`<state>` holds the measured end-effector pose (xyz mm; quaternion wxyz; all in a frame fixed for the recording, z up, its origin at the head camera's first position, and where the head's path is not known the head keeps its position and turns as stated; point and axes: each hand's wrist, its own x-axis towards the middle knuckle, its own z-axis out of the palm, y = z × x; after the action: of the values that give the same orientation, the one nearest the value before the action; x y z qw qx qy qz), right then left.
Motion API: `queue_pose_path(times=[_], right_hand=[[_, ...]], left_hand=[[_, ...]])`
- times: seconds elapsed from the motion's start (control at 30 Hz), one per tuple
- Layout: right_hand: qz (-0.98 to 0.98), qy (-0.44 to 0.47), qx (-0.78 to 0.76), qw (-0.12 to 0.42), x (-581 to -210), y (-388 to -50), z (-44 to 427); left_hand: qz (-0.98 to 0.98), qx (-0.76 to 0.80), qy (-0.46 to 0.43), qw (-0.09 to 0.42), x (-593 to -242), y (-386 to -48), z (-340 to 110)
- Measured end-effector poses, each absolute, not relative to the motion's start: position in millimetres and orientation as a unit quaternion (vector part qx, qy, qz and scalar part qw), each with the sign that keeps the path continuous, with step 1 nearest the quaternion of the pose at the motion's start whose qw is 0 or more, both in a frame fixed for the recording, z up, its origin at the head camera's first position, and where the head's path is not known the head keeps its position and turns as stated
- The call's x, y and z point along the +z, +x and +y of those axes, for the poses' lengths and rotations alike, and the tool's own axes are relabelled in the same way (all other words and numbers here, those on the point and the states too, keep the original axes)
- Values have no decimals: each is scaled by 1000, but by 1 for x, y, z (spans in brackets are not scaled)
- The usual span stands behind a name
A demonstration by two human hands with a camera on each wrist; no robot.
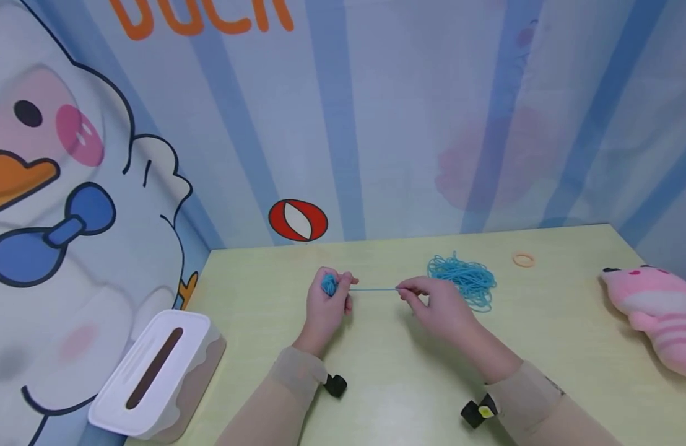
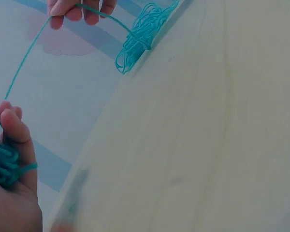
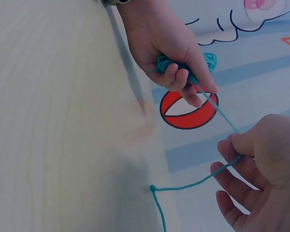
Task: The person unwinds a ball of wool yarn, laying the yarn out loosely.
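Note:
My left hand [image 1: 326, 303] grips a small wound bundle of blue yarn [image 1: 329, 284], its fingers curled round it. From that bundle a single strand [image 1: 373, 289] runs taut to my right hand [image 1: 440, 306], which pinches it between thumb and forefinger. Behind the right hand a loose pile of the same yarn [image 1: 465, 279] lies on the table. In the right wrist view the strand continues past the pinching fingers and droops with a small knot or kink [image 3: 153, 188]. The left wrist view shows it leading on to the pile [image 2: 145, 36].
A white tissue box [image 1: 159, 371] stands at the table's left edge. An orange ring [image 1: 524, 259] lies to the right of the pile, and a pink striped plush toy [image 1: 657, 316] lies at the far right. A printed cloth backdrop [image 1: 399, 124] rises behind the table [image 1: 376, 384].

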<state>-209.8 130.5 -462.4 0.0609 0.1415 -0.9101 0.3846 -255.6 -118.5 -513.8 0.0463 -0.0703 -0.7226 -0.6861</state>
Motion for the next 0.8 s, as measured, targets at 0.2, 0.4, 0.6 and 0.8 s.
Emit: queue_pose_path(times=[0.2, 0.4, 0.6, 0.8], right_hand=[[-912, 127, 382, 75, -460, -204, 160], [-917, 111, 371, 93, -457, -201, 186], [-921, 94, 362, 110, -457, -200, 217], [-930, 58, 351, 97, -459, -203, 242]], left_hand=[[-752, -655, -45, 55, -513, -254, -119], [-750, -658, -40, 54, -512, -252, -119], [-718, -694, -40, 37, -512, -254, -117], [-697, -714, -45, 34, -511, -255, -117]])
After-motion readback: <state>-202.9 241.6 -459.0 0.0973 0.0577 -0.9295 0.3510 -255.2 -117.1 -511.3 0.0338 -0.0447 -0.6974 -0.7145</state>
